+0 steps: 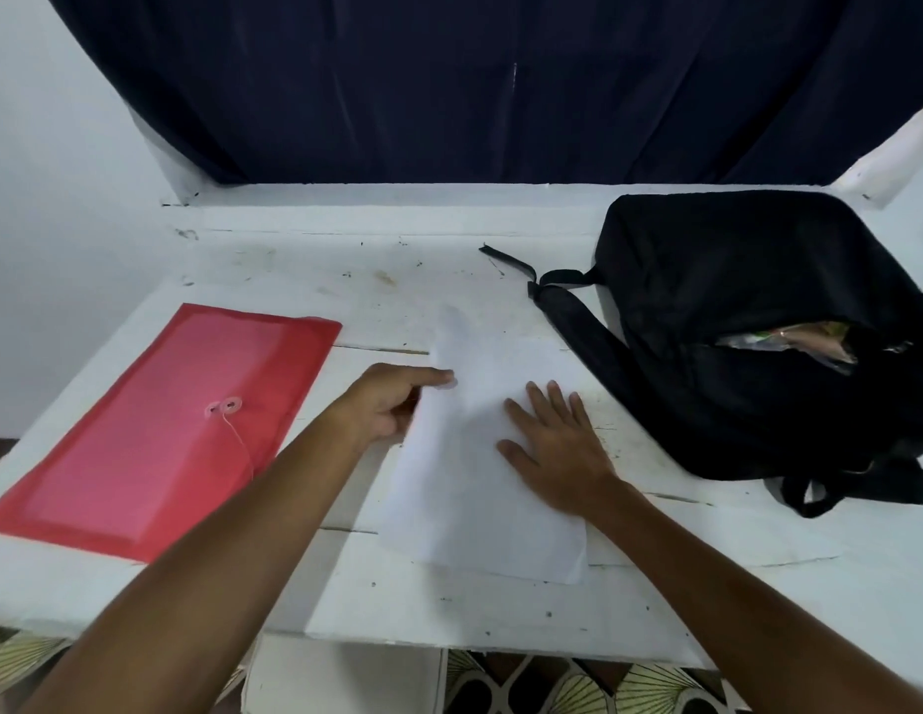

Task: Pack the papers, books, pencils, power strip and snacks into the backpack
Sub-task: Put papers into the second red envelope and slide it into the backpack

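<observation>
No text, label, brand or number can be read anywhere.

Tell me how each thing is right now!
Backpack: lying down, zip partly open, packets showing inside.
Folder: flat, flap shut, string loose.
Paper: on table, left edge lifted.
Left hand: pinching the paper's edge.
Right hand: flat, pressing the paper.
</observation>
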